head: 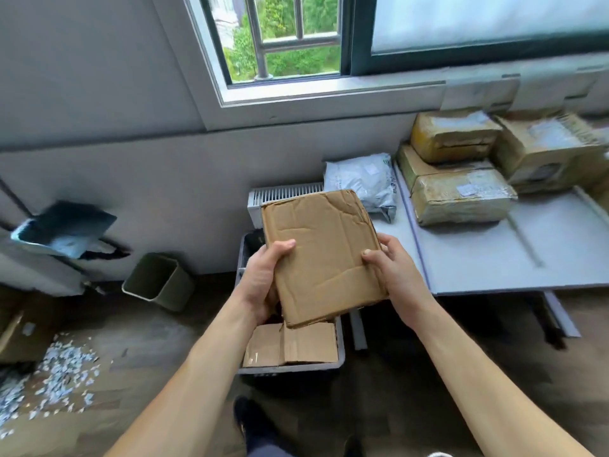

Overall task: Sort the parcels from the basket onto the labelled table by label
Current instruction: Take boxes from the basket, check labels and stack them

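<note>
While both hands hold one flat cardboard parcel (324, 255) directly above the basket (341, 344), the sort reads as partway done.

Left hand (263, 278): grips the parcel's left edge, thumb over the top face, fingers curled beneath. Right hand (392, 275): clamped on the right edge the same way. The parcel is clear of the basket and slightly tilted, with a plain creased face up. No label shows on that face, so it probably needs turning over before a spot is chosen. That is a judgement only.

Done so far: up and to the right of the basket, the table (494, 258) already carries a grey poly mailer (361, 184) on the end nearest the basket. Beyond the mailer sit several taped brown boxes (461, 196), some stacked. The count is uncertain, since that side is blurred and cut by the frame edge. Faint dividing lines cross the table, but any lettering is too blurred to read. Whether those parcels sit in the correct zones cannot be checked.

Left to do: the held parcel is not yet placed. Inside the basket, below the held parcel, at least one more brown carton (293, 346) shows. The far end of the basket is hidden behind the parcel, so more may lie there.

Estimate: somewhere around the middle, not near the end. An uncovered stretch of table lies right of the basket.
</note>
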`<state>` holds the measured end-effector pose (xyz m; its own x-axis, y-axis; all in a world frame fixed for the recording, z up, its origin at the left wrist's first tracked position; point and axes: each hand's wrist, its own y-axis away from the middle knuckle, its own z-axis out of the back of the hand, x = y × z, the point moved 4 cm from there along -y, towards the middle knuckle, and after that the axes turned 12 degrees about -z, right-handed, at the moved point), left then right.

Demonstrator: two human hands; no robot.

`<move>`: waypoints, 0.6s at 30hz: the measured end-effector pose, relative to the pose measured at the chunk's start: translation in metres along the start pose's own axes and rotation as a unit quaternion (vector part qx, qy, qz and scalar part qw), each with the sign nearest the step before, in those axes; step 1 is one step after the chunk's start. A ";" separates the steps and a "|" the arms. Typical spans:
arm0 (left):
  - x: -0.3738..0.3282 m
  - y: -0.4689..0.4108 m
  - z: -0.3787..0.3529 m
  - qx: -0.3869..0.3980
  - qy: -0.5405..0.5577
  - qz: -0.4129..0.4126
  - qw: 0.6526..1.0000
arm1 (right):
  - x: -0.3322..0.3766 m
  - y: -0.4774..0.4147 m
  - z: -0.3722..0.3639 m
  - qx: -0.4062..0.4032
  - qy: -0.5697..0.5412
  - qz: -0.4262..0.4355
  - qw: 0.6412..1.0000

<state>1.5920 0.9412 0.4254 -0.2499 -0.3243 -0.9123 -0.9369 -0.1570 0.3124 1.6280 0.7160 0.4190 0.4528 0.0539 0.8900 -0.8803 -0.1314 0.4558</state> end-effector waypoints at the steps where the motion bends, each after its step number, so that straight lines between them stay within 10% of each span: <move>1: -0.004 0.001 -0.001 -0.009 0.003 -0.003 1.000 | 0.009 0.005 0.002 -0.045 0.070 0.064 0.994; 5: -0.026 0.005 0.000 -0.064 -0.001 -0.003 0.998 | 0.043 0.041 -0.014 -0.108 0.315 0.383 0.862; 10: -0.063 0.008 -0.010 -0.069 -0.022 0.022 0.997 | 0.030 0.069 -0.055 -0.086 0.489 0.512 0.701; 18: -0.058 0.035 -0.045 -0.049 0.076 0.092 0.992 | 0.018 0.061 -0.045 -0.203 0.444 0.573 0.659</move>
<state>1.5847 0.9122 0.5012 -0.3672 -0.4907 -0.7902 -0.8494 -0.1693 0.4999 1.5758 0.7535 0.4634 -0.6440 0.7305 0.2270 -0.6190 -0.3232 -0.7158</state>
